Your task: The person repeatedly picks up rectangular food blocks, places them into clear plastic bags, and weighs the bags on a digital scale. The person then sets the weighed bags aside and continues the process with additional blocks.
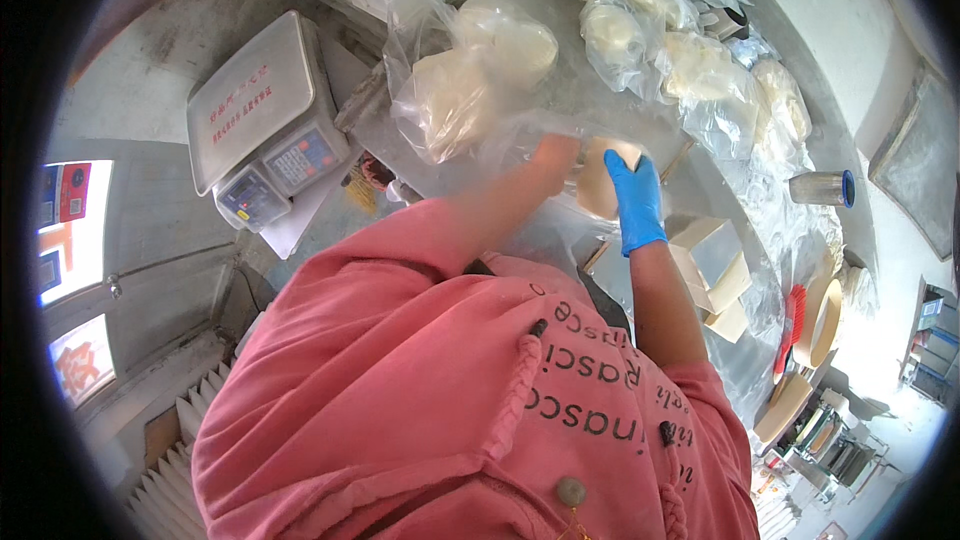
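Observation:
My right hand point(638, 202), in a blue glove, grips the right side of a cream-coloured block or stack point(597, 185), thumb and fingers closed around its edge. Close on its left, my bare left hand point(555, 164) is slightly blurred, its fingers curled in at a clear plastic bag point(520, 135). The bag's film spreads around the block, and I cannot tell how far the block is inside it. More cream blocks point(705, 258) with cut faces stand beside my right wrist.
Filled clear bags point(450, 100) lie beyond my left hand, others point(620, 35) farther right. A weighing scale point(265, 105) stands at the left. Along the right are a metal cylinder point(820, 188), a red brush point(793, 325) and a pale ring-shaped object point(822, 320).

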Demonstrator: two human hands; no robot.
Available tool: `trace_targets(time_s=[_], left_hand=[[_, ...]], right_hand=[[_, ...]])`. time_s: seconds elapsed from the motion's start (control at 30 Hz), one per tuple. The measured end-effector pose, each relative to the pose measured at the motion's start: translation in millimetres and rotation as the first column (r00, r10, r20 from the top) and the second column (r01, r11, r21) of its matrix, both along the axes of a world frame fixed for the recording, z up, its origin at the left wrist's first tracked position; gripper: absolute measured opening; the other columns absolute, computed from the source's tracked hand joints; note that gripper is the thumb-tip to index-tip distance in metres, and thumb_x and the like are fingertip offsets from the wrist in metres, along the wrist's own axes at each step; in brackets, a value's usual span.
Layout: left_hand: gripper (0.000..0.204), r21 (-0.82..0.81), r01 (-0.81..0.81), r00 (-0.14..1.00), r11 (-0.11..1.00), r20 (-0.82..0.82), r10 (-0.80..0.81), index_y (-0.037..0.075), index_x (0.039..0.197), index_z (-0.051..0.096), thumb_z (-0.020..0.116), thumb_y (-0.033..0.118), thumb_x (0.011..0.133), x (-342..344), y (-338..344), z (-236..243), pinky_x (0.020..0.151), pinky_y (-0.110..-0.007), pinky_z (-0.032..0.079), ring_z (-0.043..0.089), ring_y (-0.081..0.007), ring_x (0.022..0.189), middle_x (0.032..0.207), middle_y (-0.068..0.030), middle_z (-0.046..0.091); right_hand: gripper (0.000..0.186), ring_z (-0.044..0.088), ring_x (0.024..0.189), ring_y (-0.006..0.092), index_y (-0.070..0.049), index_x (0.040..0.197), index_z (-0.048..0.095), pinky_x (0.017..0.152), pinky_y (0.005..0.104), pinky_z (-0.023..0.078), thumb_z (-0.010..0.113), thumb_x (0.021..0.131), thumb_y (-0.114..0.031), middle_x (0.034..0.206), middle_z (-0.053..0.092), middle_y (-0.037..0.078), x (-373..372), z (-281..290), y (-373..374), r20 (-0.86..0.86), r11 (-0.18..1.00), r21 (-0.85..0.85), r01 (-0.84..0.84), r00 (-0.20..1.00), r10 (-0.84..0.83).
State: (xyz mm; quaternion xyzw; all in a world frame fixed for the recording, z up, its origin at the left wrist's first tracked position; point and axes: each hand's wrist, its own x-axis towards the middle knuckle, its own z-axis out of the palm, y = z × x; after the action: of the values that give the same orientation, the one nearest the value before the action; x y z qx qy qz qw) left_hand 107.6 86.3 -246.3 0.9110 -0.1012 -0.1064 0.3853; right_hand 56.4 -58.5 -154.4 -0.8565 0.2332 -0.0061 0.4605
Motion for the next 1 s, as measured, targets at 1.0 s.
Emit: trace_targets(time_s=[1.0], left_hand=[[0.03,-0.453,0.024,0.978,0.891,-0.173,-0.114,0.002,0.107,0.059,0.057,0.024,0.086,-97,2,123,0.072,-0.03,0.046,0.06,-0.0198,0.082,0.091,-0.0128,0.064]], right_hand=[[0.033,0.063,0.084,0.0254,-0.003,0.107,0.059,0.072,0.0354,0.047,0.059,0.087,-0.028,0.099,0.063,0.016,-113,76,-78,-0.074,0.985,0.173,0.028,0.997,-0.015]])
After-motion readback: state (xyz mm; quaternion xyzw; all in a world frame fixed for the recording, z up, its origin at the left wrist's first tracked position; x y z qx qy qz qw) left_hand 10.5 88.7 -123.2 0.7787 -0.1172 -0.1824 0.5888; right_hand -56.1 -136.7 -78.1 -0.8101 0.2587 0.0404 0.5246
